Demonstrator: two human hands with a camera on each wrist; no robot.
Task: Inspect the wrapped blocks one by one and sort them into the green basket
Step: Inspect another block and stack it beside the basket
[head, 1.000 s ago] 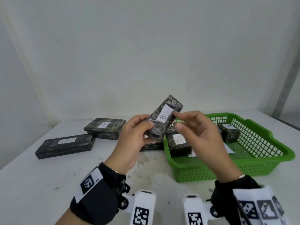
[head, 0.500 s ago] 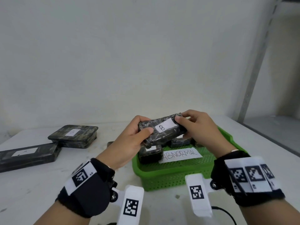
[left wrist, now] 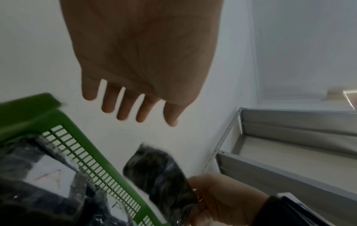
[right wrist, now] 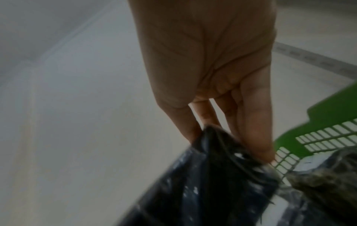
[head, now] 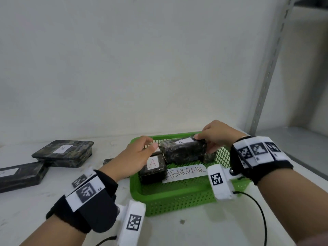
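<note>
Fingers, right (right wrist: pixel 253 122): pinched on the right end of block B, thumb on one side, the others on the far side.
Right hand (head: pixel 217 135): over the basket's far right part, holding block B alone.
Fingers, left (left wrist: pixel 123 105): straight and slightly spread, holding nothing; clear of block B in the left wrist view.
Left hand (head: pixel 134 157): above the basket's left rim, just beside the left end of block B; contact cannot be told from the head view.
Block B (head: pixel 184 150): dark, wrapped in shiny film, white label up, lying roughly level across the far half of the basket; whether it rests on the things below cannot be told.
Block A (head: pixel 153 168): inside the basket at its left, white label with a red A facing up, partly under the left hand and block B.
Third block (head: pixel 210 155): dark, in the basket behind the right end of block B, mostly hidden.
Slip (head: pixel 185 172): white paper reading ABNORMAL, flat on the basket floor, right of block A.
Basket (head: pixel 177 197): green, mesh walls, on the counter in front of both wrists.
Flat packs: one labelled B (head: pixel 63 153) and a longer one (head: pixel 19 174) on the counter well left of the basket, touching or overlapping at a corner; the edge of another dark block (head: pixel 107 160) shows behind the left wrist.
Counter (head: pixel 177 231): white, scuffed.
Shelf frame (head: pixel 269 68): grey metal upright at the right.
</note>
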